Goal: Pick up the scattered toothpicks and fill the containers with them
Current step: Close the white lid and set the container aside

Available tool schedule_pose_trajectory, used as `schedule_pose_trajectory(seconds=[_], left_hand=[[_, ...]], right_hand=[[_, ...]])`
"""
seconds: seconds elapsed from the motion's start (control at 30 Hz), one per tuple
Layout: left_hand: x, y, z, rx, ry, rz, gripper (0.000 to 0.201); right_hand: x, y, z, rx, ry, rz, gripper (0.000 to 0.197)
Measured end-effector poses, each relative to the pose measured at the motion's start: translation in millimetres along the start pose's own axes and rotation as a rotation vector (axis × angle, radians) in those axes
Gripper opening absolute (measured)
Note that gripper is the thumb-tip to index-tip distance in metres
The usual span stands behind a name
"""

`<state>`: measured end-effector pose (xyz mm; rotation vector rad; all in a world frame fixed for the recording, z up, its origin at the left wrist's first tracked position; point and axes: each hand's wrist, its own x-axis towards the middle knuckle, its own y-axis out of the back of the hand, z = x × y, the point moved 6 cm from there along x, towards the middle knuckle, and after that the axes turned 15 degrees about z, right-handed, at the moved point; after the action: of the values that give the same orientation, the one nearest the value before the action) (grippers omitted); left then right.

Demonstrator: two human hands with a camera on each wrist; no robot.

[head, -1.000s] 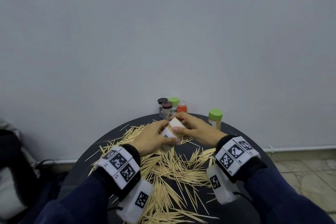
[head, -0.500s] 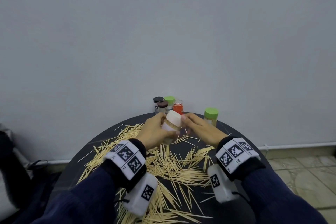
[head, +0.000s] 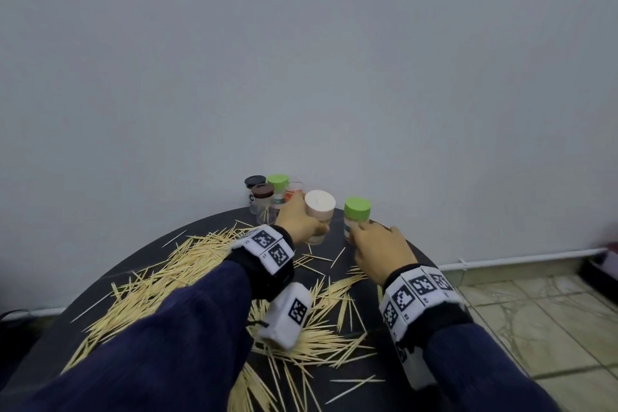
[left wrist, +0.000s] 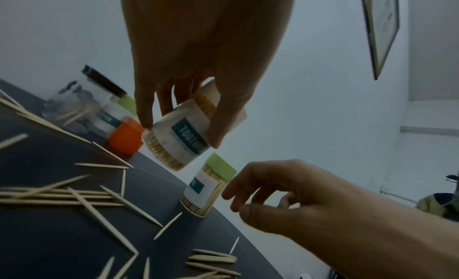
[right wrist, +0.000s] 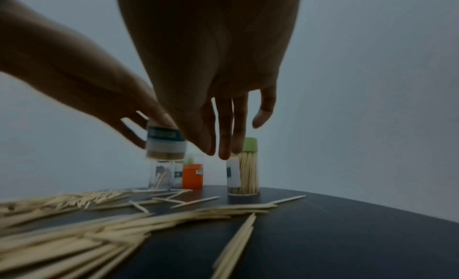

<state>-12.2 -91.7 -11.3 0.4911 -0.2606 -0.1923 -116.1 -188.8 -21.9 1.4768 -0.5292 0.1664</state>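
Observation:
My left hand [head: 297, 221] grips a white-capped container [head: 320, 207] packed with toothpicks. It holds the container slightly tilted above the back of the dark round table [head: 133, 257]. The left wrist view shows thumb and fingers of the left hand [left wrist: 181, 130] round the labelled container [left wrist: 183, 137]. My right hand [head: 378, 247] hovers just in front of a full green-capped container [head: 357, 214] standing on the table. Its fingers [right wrist: 224, 145] hang relaxed and hold nothing. Scattered toothpicks [head: 187, 278] cover the table's left and middle.
Behind the held container, against the grey wall, stand several containers: a black-capped one [head: 254, 181], a brown-capped one [head: 262, 192], a green-capped one [head: 277, 179] and an orange one [head: 294, 192]. The table's right edge drops to tiled floor [head: 535, 328].
Both hands held the white-capped container over the middle of the table. The right hand has let go and moved over to the green-capped container; the left carried the white one towards the back.

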Motion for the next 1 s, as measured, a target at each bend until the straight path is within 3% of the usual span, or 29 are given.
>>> schedule_pose_trajectory(seconds=[0.23, 0.57, 0.73, 0.8, 1.0], left_hand=[[40.0, -34.2, -14.1, 0.064, 0.029, 0.054, 0.069], [47.8, -56.0, -35.6, 0.094, 0.082, 0.041, 0.054], [48.6, -58.0, -37.0, 0.117, 0.061, -0.030, 0.062], [51.7, -53.0, -41.6, 0.148, 0.029, -0.063, 0.056], [77.8, 17.3, -58.8, 0.280, -0.050, 0.204, 0.035]], right_hand=[[4.2, -3.6, 0.8, 0.010, -0.025, 0.021, 0.035], [3.0, -6.2, 2.4, 0.035, -0.065, -0.012, 0.028], [2.0, -6.4, 1.1, 0.049, -0.071, -0.044, 0.028], [2.7, -6.6, 0.4, 0.049, -0.070, -0.059, 0.028], [5.7, -9.1, -0.6, 0.043, -0.077, -0.103, 0.030]])
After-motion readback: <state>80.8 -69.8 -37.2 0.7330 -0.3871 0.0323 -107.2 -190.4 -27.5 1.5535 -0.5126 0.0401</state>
